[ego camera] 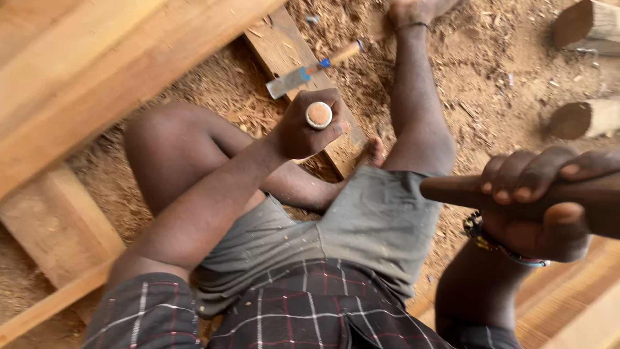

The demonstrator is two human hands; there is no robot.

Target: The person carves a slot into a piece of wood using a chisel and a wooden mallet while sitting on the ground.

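A: Step in hand? Left hand wrapped tight round chisel handle, butt end up, frame centre. Right hand clenched on dark mallet handle, 3 o'clock.

B: Likely striking phase. Next: square blow on butt. Spare chisel on plank, 12 o'clock.

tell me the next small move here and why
Probably bring the mallet in the right hand down onto the round handle end in the left hand: the mallet is raised off to the side, the chisel's butt faces up, uncovered.

The chisel blade is hidden by the left hand; the mallet head is cut off at the right edge.
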